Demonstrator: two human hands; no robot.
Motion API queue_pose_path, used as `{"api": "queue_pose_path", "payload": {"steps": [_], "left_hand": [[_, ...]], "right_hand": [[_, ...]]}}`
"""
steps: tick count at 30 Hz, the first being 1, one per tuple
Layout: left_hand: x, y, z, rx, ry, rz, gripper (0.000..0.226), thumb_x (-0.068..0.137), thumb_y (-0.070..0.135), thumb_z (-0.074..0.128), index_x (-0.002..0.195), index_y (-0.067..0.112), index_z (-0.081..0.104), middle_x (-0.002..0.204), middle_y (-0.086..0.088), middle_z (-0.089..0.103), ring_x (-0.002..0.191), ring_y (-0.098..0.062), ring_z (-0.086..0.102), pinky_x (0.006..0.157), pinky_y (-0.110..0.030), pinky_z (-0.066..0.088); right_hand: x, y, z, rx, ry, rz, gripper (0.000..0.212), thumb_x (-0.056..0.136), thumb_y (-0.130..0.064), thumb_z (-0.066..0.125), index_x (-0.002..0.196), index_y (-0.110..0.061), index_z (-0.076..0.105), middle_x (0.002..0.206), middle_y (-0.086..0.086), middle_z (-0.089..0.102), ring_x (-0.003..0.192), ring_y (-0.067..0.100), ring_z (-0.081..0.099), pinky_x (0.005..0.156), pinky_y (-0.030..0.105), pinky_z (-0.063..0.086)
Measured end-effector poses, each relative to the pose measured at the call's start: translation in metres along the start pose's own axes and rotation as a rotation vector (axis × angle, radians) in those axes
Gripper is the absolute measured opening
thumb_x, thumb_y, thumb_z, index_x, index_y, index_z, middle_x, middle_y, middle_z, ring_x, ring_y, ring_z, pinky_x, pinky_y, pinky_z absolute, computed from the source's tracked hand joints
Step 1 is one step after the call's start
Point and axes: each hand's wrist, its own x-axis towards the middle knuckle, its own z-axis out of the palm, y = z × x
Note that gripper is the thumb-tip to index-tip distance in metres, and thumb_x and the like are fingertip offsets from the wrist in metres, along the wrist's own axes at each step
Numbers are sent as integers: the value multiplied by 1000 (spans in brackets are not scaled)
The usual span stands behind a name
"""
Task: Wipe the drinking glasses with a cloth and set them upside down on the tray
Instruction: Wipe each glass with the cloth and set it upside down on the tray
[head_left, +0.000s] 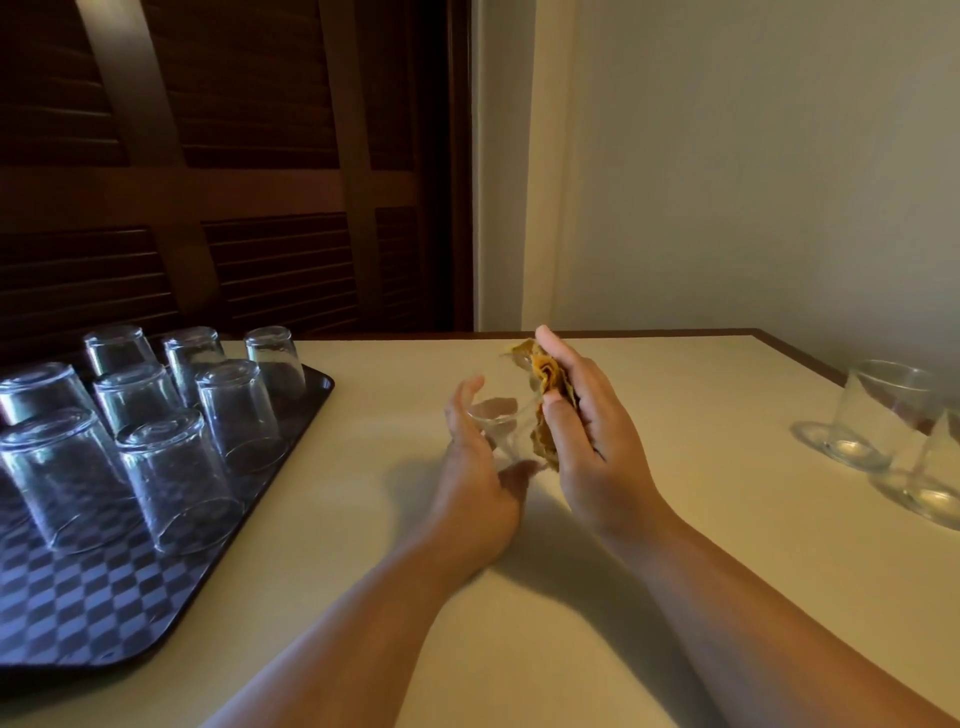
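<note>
Eight glasses already inverted on tray at 9 o'clock, two upright glasses wait at 3 o'clock w/ left hand wrapped round current glass, right hand clutching cloth against it.

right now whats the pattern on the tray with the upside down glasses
A dark checkered pattern, black and bluish-grey, on the tray; the head view shows it.

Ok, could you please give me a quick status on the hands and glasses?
Left hand grips glass; right hand presses cloth to it. Eight upside down on tray. Two upright glasses waiting. Nothing obstructing.
</note>
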Motion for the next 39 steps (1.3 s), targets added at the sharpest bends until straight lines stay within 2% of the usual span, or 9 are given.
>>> {"api": "queue_pose_path", "payload": {"steps": [3, 8, 14, 19, 25, 29, 32, 35, 39], "left_hand": [[2, -3, -3, 47, 58, 55, 95, 84, -1, 77, 148, 35, 18, 125, 7, 52, 113, -5, 60, 84, -23, 57], [-2, -2, 0, 12, -64, -55, 96, 85, 0, 75, 135, 48, 9, 124, 6, 44, 116, -14, 56, 99, -39, 56], [1, -4, -3, 53, 36, 45, 98, 86, -3, 74, 134, 54, 10, 128, 7, 46, 116, -3, 56, 93, -24, 56], [1, -7, -1, 44, -48, 27, 90, 80, 15, 74, 144, 42, 17, 140, -1, 43, 129, -21, 53, 99, -31, 55], [1, -8, -1, 33, -24, 31, 103, 84, 2, 78, 147, 39, 5, 130, 5, 49, 119, -12, 59, 95, -24, 55], [5, -12, 2, -50, -26, -27, 83, 85, 26, 78, 152, 18, 30, 133, 1, 47, 96, 1, 53, 80, -3, 45], [4, -5, -1, 126, -5, 20, 57, 95, 16, 67, 135, 40, 33, 125, -4, 51, 108, -15, 58, 78, -19, 57], [7, -10, 0, 4, 91, 34, 103, 84, -9, 73, 130, 63, 15, 133, 3, 49, 126, -15, 56, 92, -26, 57], [6, -5, 0, -38, 34, 6, 107, 91, -12, 59, 118, 79, 7, 144, 5, 40, 130, -11, 51, 104, -28, 51]], "right_hand": [[3, 5, -4, 10, -36, 88, 46, 107, -14, 44, 151, -27, 43, 136, -29, 49, 129, -14, 43, 100, 5, 34], [-2, -6, 2, -23, -8, -21, 46, 106, -14, 44, 152, -21, 43, 141, -13, 52, 133, -3, 46, 105, 9, 35], [3, 4, -5, 34, -62, 167, 53, 108, -22, 42, 158, -34, 27, 151, -30, 33, 141, -13, 28, 121, 23, 28], [-2, -5, 2, 57, -26, 85, 48, 104, -21, 47, 152, -26, 40, 139, -21, 51, 128, -13, 45, 98, 4, 36], [4, 4, -6, 91, -8, 149, 43, 94, -29, 45, 134, -27, 59, 123, -4, 65, 117, 13, 60, 103, 42, 50], [-2, -7, 0, 99, -4, 36, 42, 94, -16, 49, 134, -23, 60, 121, -6, 64, 114, 8, 60, 95, 19, 47], [-2, -6, 1, 66, -7, 46, 44, 94, -16, 49, 136, -24, 58, 126, -7, 63, 119, 9, 58, 99, 21, 47], [2, 5, -1, 87, -59, 183, 42, 94, -28, 46, 134, -27, 59, 118, -4, 66, 111, 14, 62, 100, 50, 51], [-1, 3, 6, 88, -45, 126, 43, 96, -26, 47, 137, -26, 56, 125, -4, 64, 120, 13, 59, 105, 40, 49]]}}
